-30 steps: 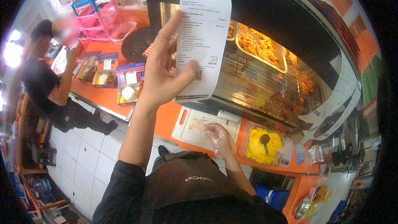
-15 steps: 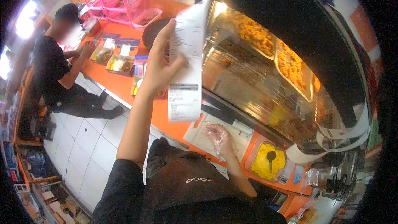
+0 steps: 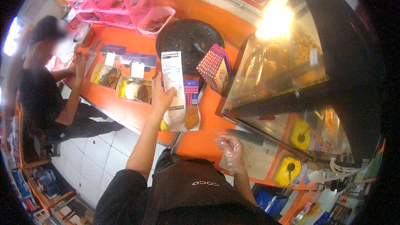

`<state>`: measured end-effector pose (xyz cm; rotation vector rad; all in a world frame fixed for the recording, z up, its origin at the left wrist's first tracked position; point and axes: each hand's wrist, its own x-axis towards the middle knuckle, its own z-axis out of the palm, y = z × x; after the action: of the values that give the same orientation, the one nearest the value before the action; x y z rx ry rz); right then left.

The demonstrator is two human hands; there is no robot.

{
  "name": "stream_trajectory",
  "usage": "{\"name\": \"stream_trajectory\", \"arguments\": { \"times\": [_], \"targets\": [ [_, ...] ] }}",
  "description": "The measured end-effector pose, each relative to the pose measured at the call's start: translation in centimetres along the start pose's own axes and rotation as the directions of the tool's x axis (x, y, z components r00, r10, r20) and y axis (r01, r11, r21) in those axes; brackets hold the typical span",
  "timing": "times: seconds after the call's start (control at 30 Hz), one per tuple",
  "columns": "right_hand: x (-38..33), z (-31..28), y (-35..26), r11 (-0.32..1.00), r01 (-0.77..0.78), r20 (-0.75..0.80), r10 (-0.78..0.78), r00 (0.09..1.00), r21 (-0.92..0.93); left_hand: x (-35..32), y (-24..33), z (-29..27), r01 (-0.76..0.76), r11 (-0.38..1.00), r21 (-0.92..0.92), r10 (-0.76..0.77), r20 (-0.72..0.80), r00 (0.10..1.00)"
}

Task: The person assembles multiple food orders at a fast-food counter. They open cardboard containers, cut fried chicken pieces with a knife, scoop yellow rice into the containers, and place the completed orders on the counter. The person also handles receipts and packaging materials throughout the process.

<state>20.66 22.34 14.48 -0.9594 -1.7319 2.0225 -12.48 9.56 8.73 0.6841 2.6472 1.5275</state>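
Note:
In my left hand (image 3: 161,98) a long white printed receipt (image 3: 172,73) hangs upright, pinched between thumb and fingers. Behind it stands an open food box (image 3: 191,121) holding a piece of fried chicken and something yellow, partly hidden by the paper. My right hand (image 3: 232,152) wears a clear plastic glove; its fingers are loosely bent and apart, with nothing visible in them. It is over the left part of a white cutting board (image 3: 254,154), near a dark-bladed knife or cleaver (image 3: 246,136).
Two filled food boxes (image 3: 132,91) sit to the left, near a co-worker (image 3: 46,75). At the back are a black round mortar (image 3: 189,37), a patterned carton (image 3: 214,68) and pink racks (image 3: 114,4). A lit glass case (image 3: 275,62) and a yellow food tub (image 3: 287,171) are on the right.
My left hand has lowered the receipt, from in front of the glass case to over the food box. My view has shifted, bringing the mortar and patterned carton into sight. The right hand stays by the board.

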Motion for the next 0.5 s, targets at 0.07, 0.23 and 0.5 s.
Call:
{"name": "stream_trajectory", "arguments": {
  "times": [0.07,0.23,0.5],
  "targets": [
    [0.6,1.1,-0.5,1.0,0.011,-0.007,-0.011,1.0,-0.022,0.6,1.1,-0.8,0.032,0.995,0.096,-0.027,-0.05,0.998],
    [1.3,2.5,-1.2,0.964,0.063,-0.126,-0.098,0.987,-0.26,11.7,-1.1,-2.3,-0.15,0.948,0.282,0.212,-0.206,0.955],
    [1.2,4.8,-2.7,0.974,-0.062,-0.265,0.001,0.964,-0.219,34.4,-10.4,2.5,-0.099,0.74,0.665,-0.09,0.244,0.965]
  ]
}}
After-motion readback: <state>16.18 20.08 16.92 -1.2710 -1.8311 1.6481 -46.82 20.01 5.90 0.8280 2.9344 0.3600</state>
